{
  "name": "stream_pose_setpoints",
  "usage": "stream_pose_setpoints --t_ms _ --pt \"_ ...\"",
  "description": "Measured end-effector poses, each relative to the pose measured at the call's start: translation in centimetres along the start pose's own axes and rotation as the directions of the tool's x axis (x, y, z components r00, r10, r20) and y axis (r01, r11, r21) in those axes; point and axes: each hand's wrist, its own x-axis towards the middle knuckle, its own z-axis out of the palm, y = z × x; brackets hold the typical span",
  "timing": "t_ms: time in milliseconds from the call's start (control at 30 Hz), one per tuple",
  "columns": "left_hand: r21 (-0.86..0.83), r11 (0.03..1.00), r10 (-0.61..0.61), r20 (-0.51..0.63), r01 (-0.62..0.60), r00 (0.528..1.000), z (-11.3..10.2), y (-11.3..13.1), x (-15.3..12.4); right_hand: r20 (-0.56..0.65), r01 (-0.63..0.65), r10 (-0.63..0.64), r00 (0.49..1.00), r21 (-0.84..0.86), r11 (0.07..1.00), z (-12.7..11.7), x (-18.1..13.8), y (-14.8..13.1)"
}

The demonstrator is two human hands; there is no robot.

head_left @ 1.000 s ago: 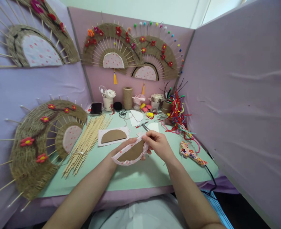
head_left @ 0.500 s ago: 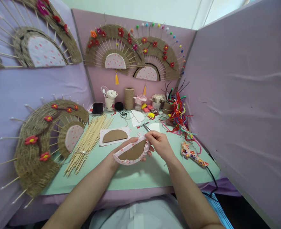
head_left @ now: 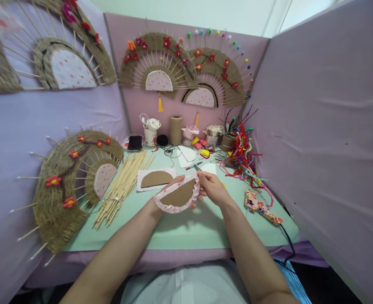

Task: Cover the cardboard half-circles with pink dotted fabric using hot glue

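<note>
Cardboard semicircle (head_left: 179,196), seemingly fabric-edged, between hands (head_left: 213,190)

Both bare forearms reach forward from the lower edge, converging toward the middle; the left hand (head_left: 172,182) lies palm up, fingers cupped, thumb pressed along the top; the right hand (head_left: 213,190) sits just beside it, knuckles up, thumb and forefinger pinched together.

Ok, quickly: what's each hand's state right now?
Left hand: closed, holding the fabric-edged cardboard half-disc.
Right hand: closed, pinching its right end.
</note>
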Motion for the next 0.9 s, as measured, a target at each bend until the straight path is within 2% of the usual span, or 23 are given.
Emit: stream_pose_setpoints --t_ms 33,100,133,200,233,300,367,467,533,600,667,800,900 --pt "-0.017 1.000 -0.003 -0.006 0.003 1.000 -0.1 0.2 0.0 0.016 -0.011 0.010 1.000 0.022 1.000 -0.2 0.3 0.2" --pt "-0.067 0.998 -0.012 -0.023 0.011 1.000 -0.1 0.8 0.0 -0.034 -0.027 0.029 0.999 0.072 0.997 -0.6 1.2 1.0" --pt "-0.096 0.995 0.000 -0.048 -0.005 0.999 0.0 1.1 0.0 -0.098 -0.020 0.031 0.995 0.108 0.994 -0.8 1.8 1.4" --pt "-0.143 0.983 0.091 -0.165 -0.115 0.982 0.1 1.7 -0.1 -0.268 0.039 0.014 0.963 0.191 0.981 -1.3 2.9 2.4" --pt "-0.145 0.970 0.154 -0.247 -0.193 0.957 0.2 2.0 0.0 -0.354 0.087 -0.004 0.935 0.218 0.972 -1.6 3.5 2.9" --pt "-0.089 0.944 0.259 -0.404 -0.319 0.878 0.2 2.2 0.2 -0.487 0.144 -0.013 0.873 0.232 0.962 -2.2 4.3 3.9" --pt "0.016 0.928 0.327 -0.515 -0.373 0.792 0.1 2.1 0.5 -0.554 0.144 0.003 0.832 0.222 0.964 -2.6 4.6 4.5" --pt "0.154 0.898 0.414 -0.616 -0.412 0.671 -0.2 1.6 1.0 -0.557 0.125 0.022 0.830 0.225 0.966 -2.6 4.7 4.9" --pt "0.199 0.878 0.455 -0.631 -0.436 0.628 -0.4 1.3 1.3 -0.518 0.092 0.057 0.853 0.257 0.962 -2.3 4.5 4.7" --pt "0.218 0.861 0.484 -0.630 -0.460 0.607 -0.5 1.1 1.4 -0.475 0.047 0.083 0.876 0.256 0.966 -2.0 4.4 4.4" --pt "0.226 0.852 0.499 -0.625 -0.473 0.600 -0.4 1.0 1.5 -0.467 0.028 0.049 0.883 0.156 0.987 -1.8 4.2 4.2" --pt "0.216 0.852 0.498 -0.618 -0.478 0.608 -0.3 1.2 1.5 -0.518 0.045 -0.069 0.853 -0.058 0.997 -2.0 4.1 4.3" --pt "0.231 0.810 0.546 -0.631 -0.539 0.551 -0.4 1.5 1.4 -0.520 0.038 -0.069 0.851 -0.070 0.997 -2.1 4.0 4.6"
